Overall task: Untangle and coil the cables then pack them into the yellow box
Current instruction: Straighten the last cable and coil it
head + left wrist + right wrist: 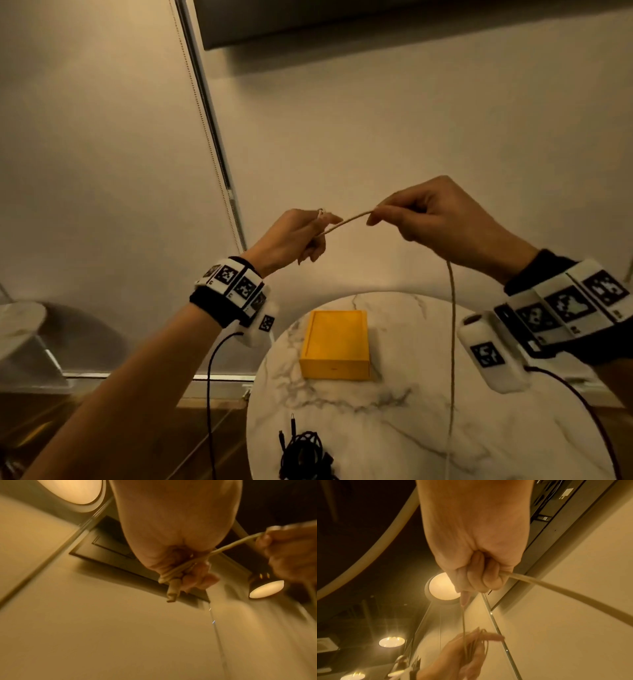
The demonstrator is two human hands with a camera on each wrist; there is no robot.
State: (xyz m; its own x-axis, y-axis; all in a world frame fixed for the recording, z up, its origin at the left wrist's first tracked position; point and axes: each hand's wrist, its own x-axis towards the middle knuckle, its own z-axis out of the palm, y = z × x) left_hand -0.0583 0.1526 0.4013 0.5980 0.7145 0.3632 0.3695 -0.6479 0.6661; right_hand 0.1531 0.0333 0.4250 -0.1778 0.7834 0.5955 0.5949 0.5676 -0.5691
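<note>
Both hands are raised high above the round marble table [496, 428]. My left hand [310, 236] holds one end of a pale braided cable [346, 222], with turns of it wound round the fingers [171, 573] and its plug [173, 592] sticking out. My right hand [411, 214] pinches the same cable a short way along. From that hand the cable hangs straight down [452, 342] to the table. The open yellow box [337, 342] sits on the table below the hands. A tangled black cable [305, 452] lies near the table's front edge.
A pale wall and a blind with a bead chain [209, 144] stand behind the hands. A second small marble table [20, 322] is at the far left. Thin dark leads [209, 394] hang from both wrist devices.
</note>
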